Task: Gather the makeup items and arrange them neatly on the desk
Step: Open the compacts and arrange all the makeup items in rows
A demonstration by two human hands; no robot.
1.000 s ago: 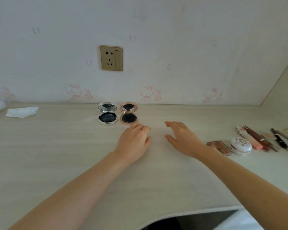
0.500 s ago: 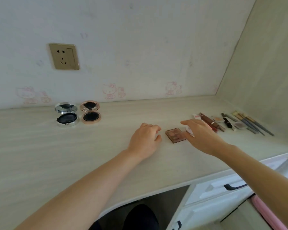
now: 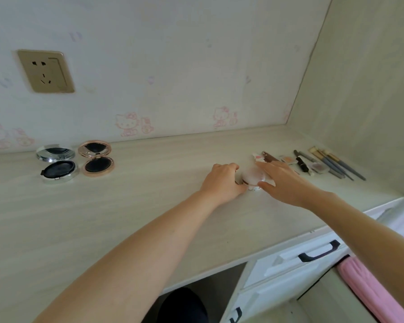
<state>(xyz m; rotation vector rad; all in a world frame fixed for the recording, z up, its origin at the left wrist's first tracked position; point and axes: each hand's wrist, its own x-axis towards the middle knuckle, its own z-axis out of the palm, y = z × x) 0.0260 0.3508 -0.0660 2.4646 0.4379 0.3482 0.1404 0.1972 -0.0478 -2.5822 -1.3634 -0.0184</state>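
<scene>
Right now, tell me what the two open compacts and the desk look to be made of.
Silver compact: shiny chrome-like casing, metal or plated plastic; its lid mirrors the room. Rose-gold compact: glossy metallic-looking rim, probably coated plastic, with a mirrored lid. Desk: pale wood-grain surface, matte, likely laminate; faint streaks run along it.

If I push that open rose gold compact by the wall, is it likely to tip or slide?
The rose gold compact would probably slide, since its round base lies flat on the desk. Its raised mirror lid may flop on the hinge. It looks light.

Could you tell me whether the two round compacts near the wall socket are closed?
No, the silver compact and rose-gold compact both lie open, lids tilted up.
</scene>
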